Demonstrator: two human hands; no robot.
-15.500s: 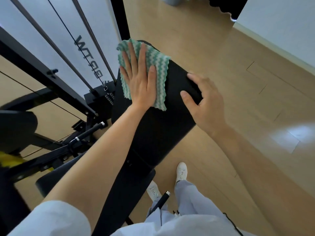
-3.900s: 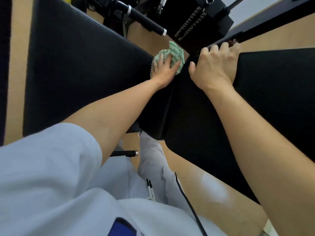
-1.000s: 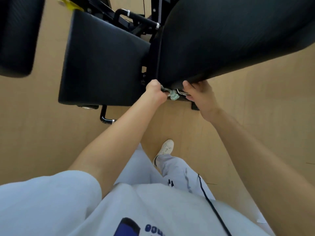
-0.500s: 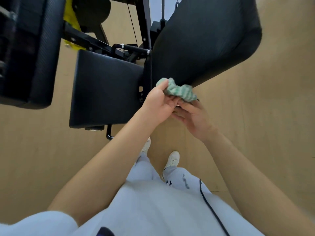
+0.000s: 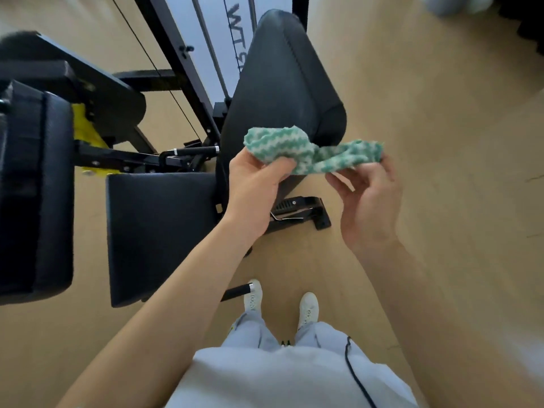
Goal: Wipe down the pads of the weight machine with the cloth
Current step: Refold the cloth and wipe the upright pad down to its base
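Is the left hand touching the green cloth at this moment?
Touching. The head view shows the left hand gripping the green cloth, fingers curled round its bunched end.

The pale wooden floor (image 5: pixel 441 231) bears the weight machine (image 5: pixel 164 219), its black foot (image 5: pixel 306 213) flat on the boards, two white shoes (image 5: pixel 307 309) nearby.

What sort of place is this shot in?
Probably a gym, maybe a home one: the black steel frame, back pad and seat pad of a weight machine, on a light wood floor.
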